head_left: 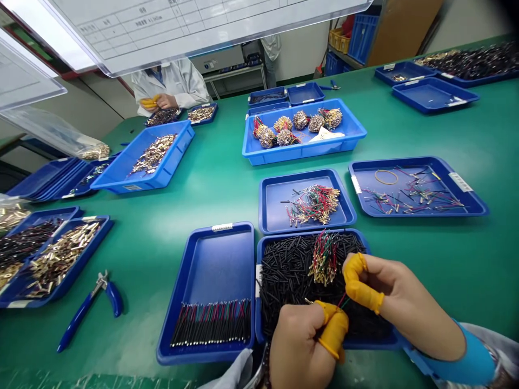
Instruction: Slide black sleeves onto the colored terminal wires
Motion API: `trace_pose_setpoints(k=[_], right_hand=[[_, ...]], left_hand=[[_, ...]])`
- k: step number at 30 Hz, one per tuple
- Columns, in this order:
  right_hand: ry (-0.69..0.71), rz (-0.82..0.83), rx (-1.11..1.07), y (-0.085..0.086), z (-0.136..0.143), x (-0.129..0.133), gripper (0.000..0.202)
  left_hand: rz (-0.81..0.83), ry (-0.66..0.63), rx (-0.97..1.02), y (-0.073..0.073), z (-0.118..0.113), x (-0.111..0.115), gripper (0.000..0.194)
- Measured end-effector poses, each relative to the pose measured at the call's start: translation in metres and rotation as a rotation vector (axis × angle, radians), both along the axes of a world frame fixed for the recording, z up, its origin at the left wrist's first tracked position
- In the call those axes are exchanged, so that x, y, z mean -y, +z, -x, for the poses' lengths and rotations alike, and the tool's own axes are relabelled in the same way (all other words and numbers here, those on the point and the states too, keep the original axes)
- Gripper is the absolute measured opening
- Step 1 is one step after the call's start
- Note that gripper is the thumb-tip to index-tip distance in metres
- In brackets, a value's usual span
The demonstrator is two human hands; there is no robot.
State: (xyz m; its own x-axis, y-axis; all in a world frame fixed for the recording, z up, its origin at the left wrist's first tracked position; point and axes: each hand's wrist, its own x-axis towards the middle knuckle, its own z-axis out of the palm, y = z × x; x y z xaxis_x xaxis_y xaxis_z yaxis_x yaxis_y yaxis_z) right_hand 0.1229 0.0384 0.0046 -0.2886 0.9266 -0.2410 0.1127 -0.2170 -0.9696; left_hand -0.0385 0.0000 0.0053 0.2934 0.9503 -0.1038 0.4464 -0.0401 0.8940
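Both my hands are over a blue tray full of short black tubes (286,270). My left hand (304,340), with yellow finger cots, pinches a small gold-tipped pin with thin red and green wires (343,300). These wires stick out toward my right hand (381,286), also in yellow finger cots. Its thumb and finger are closed close to the wire ends; what lies between them is hidden. A bundle of wired gold pins (323,259) rests on the black tubes beside my right fingers. To the left, a blue tray (221,259) holds a row of black-sleeved wired pieces (213,324).
Blue-handled cutters (91,310) lie at left, near trays of gold parts (62,259). Beyond my hands are a tray of wired pins (316,205), a tray of loose wires (417,189) and a bin of bundles (304,154). A co-worker (170,86) sits across the table.
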Motion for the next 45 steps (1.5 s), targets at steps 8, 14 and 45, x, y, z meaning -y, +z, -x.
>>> trace_pose_setpoints(k=[8,14,45], right_hand=[[-0.041,-0.043,0.010,0.000,-0.002,0.000,0.009],[0.055,-0.066,0.086,0.001,0.001,0.001,0.013],[-0.255,-0.162,0.104,-0.002,-0.035,-0.004,0.014]], left_hand=[[-0.084,-0.015,-0.069,-0.004,0.000,0.003,0.036],[-0.120,-0.032,-0.098,-0.006,0.000,0.004,0.035],[-0.171,0.049,0.034,0.001,0.009,-0.001,0.043]])
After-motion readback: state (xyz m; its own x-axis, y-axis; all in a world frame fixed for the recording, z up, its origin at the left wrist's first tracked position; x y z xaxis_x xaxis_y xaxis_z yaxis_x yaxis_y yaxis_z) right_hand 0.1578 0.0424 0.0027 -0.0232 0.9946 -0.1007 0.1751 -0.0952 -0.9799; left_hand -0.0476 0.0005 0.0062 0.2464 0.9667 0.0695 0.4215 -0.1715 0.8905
